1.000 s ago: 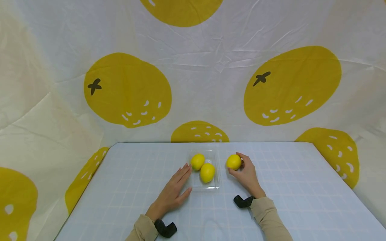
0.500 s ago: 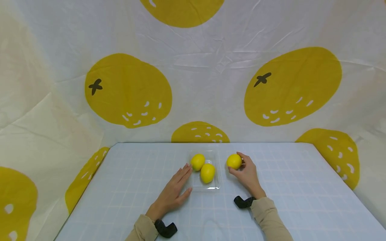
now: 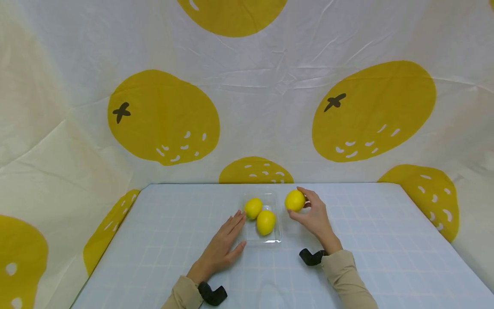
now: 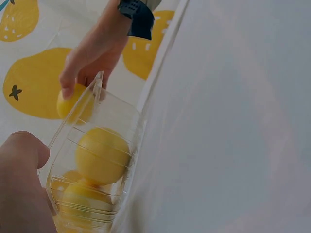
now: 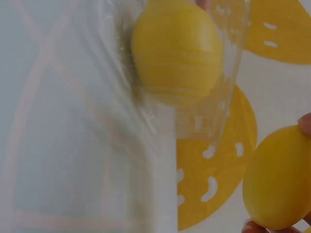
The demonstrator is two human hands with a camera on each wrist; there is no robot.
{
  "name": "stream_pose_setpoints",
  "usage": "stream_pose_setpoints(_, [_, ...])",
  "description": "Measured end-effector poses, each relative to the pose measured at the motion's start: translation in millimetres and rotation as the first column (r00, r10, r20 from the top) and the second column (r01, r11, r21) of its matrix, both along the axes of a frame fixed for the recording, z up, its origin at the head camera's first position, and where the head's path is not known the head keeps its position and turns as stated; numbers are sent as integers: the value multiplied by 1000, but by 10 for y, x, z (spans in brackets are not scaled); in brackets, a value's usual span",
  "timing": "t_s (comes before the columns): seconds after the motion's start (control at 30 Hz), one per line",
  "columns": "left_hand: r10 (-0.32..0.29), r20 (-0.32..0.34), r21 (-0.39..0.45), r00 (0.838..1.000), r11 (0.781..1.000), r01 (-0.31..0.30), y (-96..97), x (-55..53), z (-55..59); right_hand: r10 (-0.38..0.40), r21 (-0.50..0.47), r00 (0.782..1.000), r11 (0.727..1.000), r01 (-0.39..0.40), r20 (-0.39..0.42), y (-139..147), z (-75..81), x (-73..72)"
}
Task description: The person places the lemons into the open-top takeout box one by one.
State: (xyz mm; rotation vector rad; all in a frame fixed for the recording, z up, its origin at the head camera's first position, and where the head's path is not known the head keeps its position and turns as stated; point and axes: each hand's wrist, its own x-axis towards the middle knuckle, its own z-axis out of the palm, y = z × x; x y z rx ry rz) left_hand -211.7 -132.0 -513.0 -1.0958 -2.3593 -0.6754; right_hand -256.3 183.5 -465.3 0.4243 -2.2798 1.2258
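Between thumb and fingers, my right hand [image 3: 313,213] holds a yellow lemon [image 3: 295,200] just right of a clear plastic tray [image 3: 279,231]. The right wrist view shows that lemon [image 5: 277,179] gripped at its ends, raised above the tabletop. Two more lemons lie in the tray, one at the back left [image 3: 253,208] and one nearer the front [image 3: 266,222]. My left hand [image 3: 220,244] has its fingers extended, with the fingertips at the tray's left side. In the left wrist view its thumb [image 4: 29,150] lies along the near tray wall.
A pale blue checked cloth [image 3: 166,240] covers the table. Behind it hangs a white curtain [image 3: 266,107] printed with big yellow fruits. Black wrist cameras [image 3: 212,294] sit on both wrists, close over the cloth.
My right hand has lifted the lemon and shifted it slightly left and toward the back, closer to the tray. The left hand and the two lemons in the tray have stayed put.
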Motion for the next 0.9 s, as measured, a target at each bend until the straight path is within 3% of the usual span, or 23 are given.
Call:
stream_pose_setpoints(0.17, [1,1,1,1000,1000,-1,1,4,10,88,43,995,995,-90,38,-159,172,81])
stream_pose_setpoints(0.3, [-3,7,3,1000,1000,3,3,8,18,208,93,977,973,-212,50,-291,253,134])
stream_pose_setpoints(0.57, [-28,-12,26,1000,999,29,11,-1,9,453,199,882,860,-470,126,-517,245,179])
stream_pose_setpoints(0.73, [-30,-25,24,999,999,31,10,-6,6,498,255,849,810,-528,174,-597,175,176])
stream_pose_setpoints(0.9, [-23,-27,18,999,1000,24,3,-1,12,546,273,820,774,-572,171,-647,142,161])
